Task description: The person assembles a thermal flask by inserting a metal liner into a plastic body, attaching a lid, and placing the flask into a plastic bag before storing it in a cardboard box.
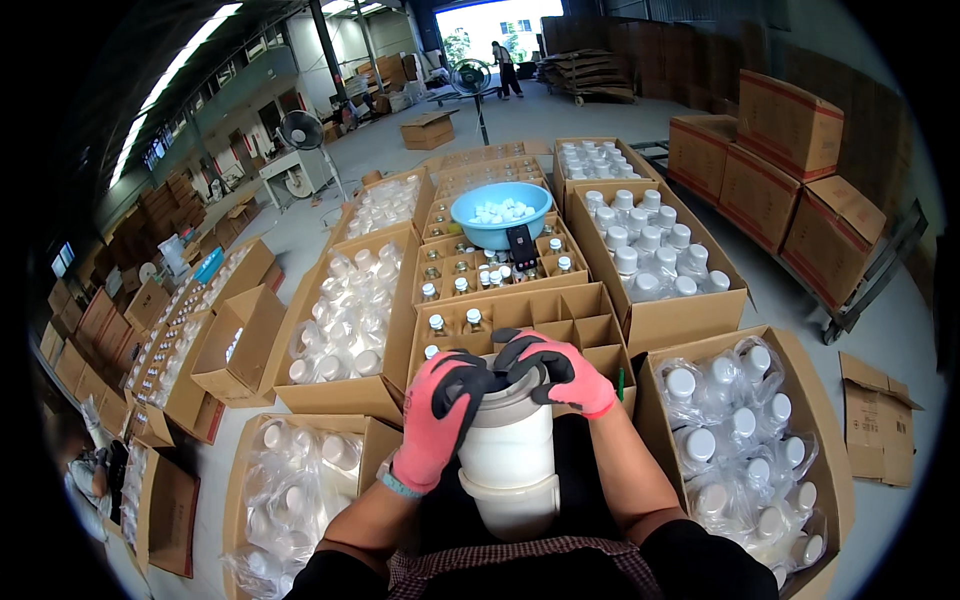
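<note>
In front of my body stands a white cylindrical container (507, 450) with a grey collar at its top and a wider band lower down. My left hand (438, 412), in a pink glove with dark fingertips, is closed on the left side of the grey collar. From the right, my right hand (560, 372), gloved alike, curls its fingers over the collar's upper edge. What lies between the fingertips at the top is hidden. Just beyond the hands is a divided cardboard box (570, 305) with several small clear bottles with white caps in its left cells.
A blue basin (480, 231) of white caps rests on the boxes ahead, with a black device (522, 246) against it. Open cartons of white-capped bottles (740, 425) surround me. Stacked cartons (780, 170) sit on a cart at right. A person (506, 70) stands far off.
</note>
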The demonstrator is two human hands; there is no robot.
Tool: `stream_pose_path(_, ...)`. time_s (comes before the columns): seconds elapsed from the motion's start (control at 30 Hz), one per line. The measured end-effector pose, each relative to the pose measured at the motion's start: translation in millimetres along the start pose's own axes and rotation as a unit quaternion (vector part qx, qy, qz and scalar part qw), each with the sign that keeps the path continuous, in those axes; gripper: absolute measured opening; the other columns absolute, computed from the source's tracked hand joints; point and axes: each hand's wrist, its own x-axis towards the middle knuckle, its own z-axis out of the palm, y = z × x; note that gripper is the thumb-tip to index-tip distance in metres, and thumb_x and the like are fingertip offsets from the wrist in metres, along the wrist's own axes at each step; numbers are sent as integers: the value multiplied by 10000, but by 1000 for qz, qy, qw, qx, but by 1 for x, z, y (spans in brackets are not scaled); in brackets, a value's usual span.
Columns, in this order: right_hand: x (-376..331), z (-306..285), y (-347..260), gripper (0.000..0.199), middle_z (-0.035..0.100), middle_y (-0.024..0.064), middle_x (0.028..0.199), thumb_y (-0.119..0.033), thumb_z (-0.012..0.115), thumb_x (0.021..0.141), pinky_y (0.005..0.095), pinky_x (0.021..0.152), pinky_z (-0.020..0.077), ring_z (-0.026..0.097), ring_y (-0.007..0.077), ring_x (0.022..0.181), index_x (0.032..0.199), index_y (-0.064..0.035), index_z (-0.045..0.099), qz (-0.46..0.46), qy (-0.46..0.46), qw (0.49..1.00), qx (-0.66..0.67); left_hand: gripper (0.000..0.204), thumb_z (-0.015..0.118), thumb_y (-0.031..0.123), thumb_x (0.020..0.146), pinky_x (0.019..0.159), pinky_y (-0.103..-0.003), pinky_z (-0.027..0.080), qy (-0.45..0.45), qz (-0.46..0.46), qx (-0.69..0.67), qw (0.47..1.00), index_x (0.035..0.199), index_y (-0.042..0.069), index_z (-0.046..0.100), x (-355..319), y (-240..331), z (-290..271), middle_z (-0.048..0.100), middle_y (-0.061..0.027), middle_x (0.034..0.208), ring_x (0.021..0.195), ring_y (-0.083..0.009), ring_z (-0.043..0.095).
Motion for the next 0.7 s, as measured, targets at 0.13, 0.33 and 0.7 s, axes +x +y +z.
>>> stream_pose_path(0.13, -39, 19, 49, 463, 520, 107, 1186, -431, 690, 829, 424, 1080, 341, 471, 306, 1237, 1044, -35, 586, 35, 96, 936, 337, 181, 762, 90, 677, 984, -467, 421, -12, 75, -19, 997, 844, 74, 694, 5, 19, 22, 670, -108, 929, 975, -328, 618)
stream_pose_path(0.33, -19, 104, -56, 381, 556, 172, 1093, -151, 799, 678, 473, 1065, 363, 490, 395, 1128, 1002, -48, 626, 109, 297, 902, -293, 297, 609, 262, 914, 1043, -472, 377, -88, -74, -632, 766, 713, 44, 623, -3, -102, 29, 641, -172, 960, 1146, -371, 543)
stream_pose_path(0.7, -12, 18, 59, 444, 583, 103, 999, -401, 696, 808, 375, 950, 395, 520, 251, 1029, 944, 18, 646, 11, 50, 959, 279, 463, 819, 259, 650, 962, -458, 380, 11, 58, 209, 976, 1080, 177, 671, -8, 38, 28, 570, -71, 1046, 1046, -293, 544)
